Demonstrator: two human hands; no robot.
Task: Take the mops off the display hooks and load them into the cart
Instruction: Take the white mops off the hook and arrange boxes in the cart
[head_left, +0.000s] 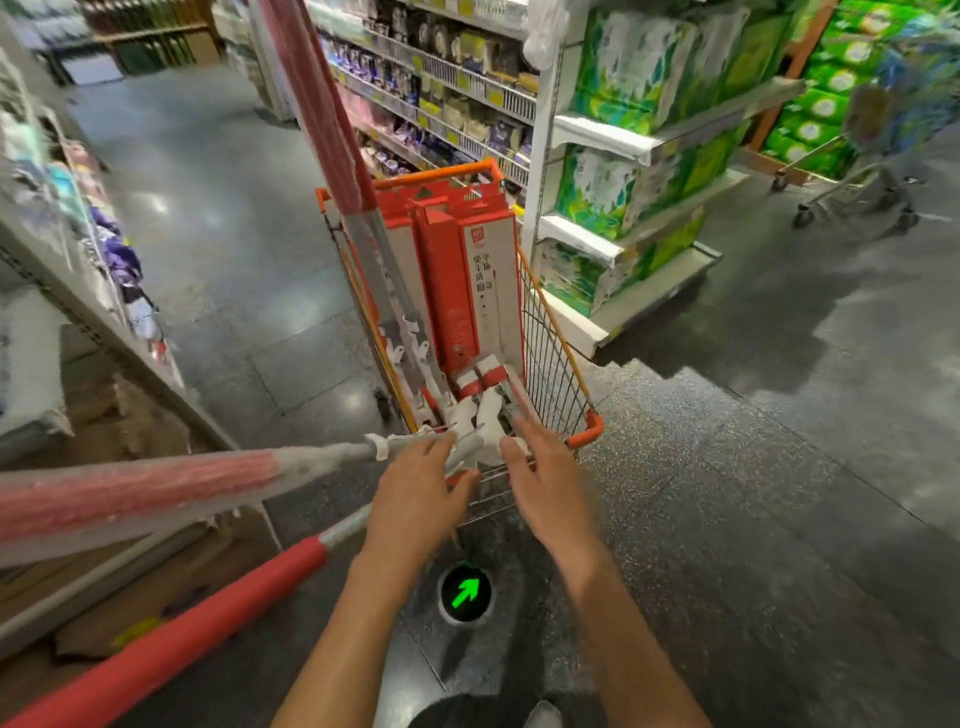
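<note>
An orange wire cart (558, 332) stands in the aisle ahead of me, packed with boxed mops (457, 270) in red and white cartons. One red-handled mop (322, 109) leans up out of the cart to the upper left. Two more mop handles stick out of the cart's near end toward the lower left: a plastic-wrapped one (156, 488) and a bare red one (171, 649). My left hand (415, 499) lies with straight fingers over the wrapped handle's grey end. Over the cart's near rim my right hand (545, 473) reaches with fingers extended, holding nothing.
Shelving (78, 249) with small goods runs along the left. Green tissue packs (623, 171) fill an end shelf right of the cart. Another trolley (857, 182) stands at the far right. A green arrow marker (466, 594) glows on the floor between my arms.
</note>
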